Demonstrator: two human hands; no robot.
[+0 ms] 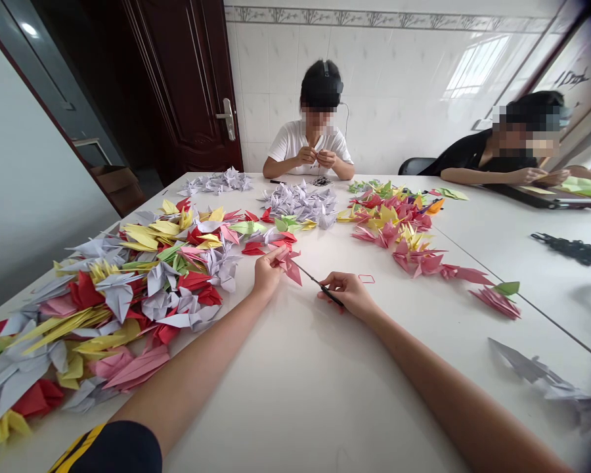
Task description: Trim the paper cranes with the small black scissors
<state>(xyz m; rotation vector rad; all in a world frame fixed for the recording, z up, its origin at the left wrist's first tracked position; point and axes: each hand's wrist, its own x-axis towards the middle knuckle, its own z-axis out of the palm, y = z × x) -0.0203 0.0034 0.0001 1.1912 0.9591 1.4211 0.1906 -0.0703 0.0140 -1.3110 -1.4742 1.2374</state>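
Note:
A pink folded-paper crane [292, 270] is pinched in the fingers of my left hand [267, 272], just above the white table. My right hand [349, 293] is closed around the black handles of a pair of scissors [331, 295]. The thin blades point up and left, with their tip at the crane's edge. Whether the tip touches the paper I cannot tell. Close beyond my left hand lie red paper cranes [253, 248]. A small red outlined shape [367, 278] shows on the table right of my right hand.
A large heap of mixed paper cranes [152, 289] covers the left side. Pale cranes [300, 205] and a coloured pile [394, 213] lie farther back. One grey crane [542, 378] is at right. Two people [310, 141] [492, 154] sit opposite, hands busy. Black cord [571, 249] lies at right.

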